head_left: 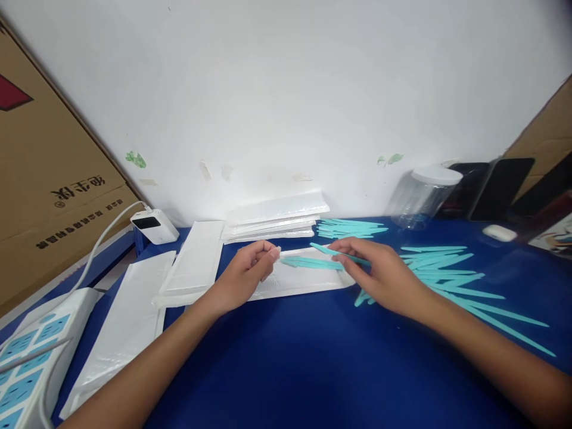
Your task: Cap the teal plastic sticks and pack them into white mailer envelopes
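Note:
My right hand (369,265) pinches a slim turquoise pointed stick (324,249) between thumb and fingers, its end aimed left. Below it, more turquoise sticks (310,263) lie over a white padded envelope (295,283). My left hand (252,268) is closed in a pinch above the envelope's left part; a small pale bit shows at its fingertips, too unclear to name. A fan of loose turquoise sticks (456,280) spreads on the blue table beside my right wrist. Another bunch of turquoise sticks (351,227) lies behind my right hand.
White envelopes (277,214) are stacked against the wall, with others (194,256) on the left. A power strip (33,351) and a white cabled device (154,226) stand left. At the back right are a clear lidded jar (422,199), dark phones (500,187) and a white case (499,233).

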`<state>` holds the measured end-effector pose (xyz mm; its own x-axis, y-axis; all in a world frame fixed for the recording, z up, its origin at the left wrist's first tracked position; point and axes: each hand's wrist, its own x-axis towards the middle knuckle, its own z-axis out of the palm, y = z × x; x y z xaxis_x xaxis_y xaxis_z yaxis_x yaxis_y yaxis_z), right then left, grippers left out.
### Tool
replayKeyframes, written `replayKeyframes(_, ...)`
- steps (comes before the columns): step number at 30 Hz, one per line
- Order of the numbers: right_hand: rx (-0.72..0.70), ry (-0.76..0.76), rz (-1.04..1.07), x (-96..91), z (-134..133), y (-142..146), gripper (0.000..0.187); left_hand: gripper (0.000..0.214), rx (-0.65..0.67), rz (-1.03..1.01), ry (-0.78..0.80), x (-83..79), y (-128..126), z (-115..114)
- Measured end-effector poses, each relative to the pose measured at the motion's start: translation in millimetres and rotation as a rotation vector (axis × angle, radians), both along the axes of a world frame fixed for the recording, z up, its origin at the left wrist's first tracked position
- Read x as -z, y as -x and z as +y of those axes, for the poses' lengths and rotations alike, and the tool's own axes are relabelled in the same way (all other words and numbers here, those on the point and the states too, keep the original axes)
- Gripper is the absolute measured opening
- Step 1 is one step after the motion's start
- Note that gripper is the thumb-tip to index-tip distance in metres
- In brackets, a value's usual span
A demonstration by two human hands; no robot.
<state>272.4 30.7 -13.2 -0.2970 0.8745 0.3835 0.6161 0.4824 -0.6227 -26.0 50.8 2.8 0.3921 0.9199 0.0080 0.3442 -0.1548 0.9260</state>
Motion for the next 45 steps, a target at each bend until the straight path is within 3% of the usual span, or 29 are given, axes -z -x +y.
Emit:
replayKeyframes(9, -0.103, 0.199, 0.115, -2.9, -10, 12, 0.031, 0.037, 0.021, -0.158, 0.166, -0.3, -12, -8)
replayKeyframes(15, -0.125, 0.292, 0.228, -6.0, -14, 15, 0.032, 0.038, 0.001, -0.188, 0.136, 3.5, -15, -10)
replayKeyframes(19, -0.115, 0.333, 0.284, -5.5, -14, 16, 0.033, 0.042, -0.105, -0.127, 0.057, 3.9, -17, -10)
replayKeyframes(22, -0.111, 0.342, 0.283, -4.2, -15, 16, 0.034, 0.044, -0.169, -0.111, 0.035, 4.4, -16, -10)
replayKeyframes(27, -0.094, 0.332, 0.274, -6.4, -16, 18, 0.035, 0.039, -0.167, -0.149, 0.016, 4.4, -16, -11)
replayKeyframes(38, -0.035, 0.196, 0.209, -10.0, -14, 13, 0.035, 0.034, -0.247, -0.165, 0.009, 5.9, -16, -10)
replayKeyframes(45, -0.086, 0.180, 0.194, -11.4, -16, 13, 0.030, 0.036, -0.205, -0.231, 0.087, 6.2, -15, -10)
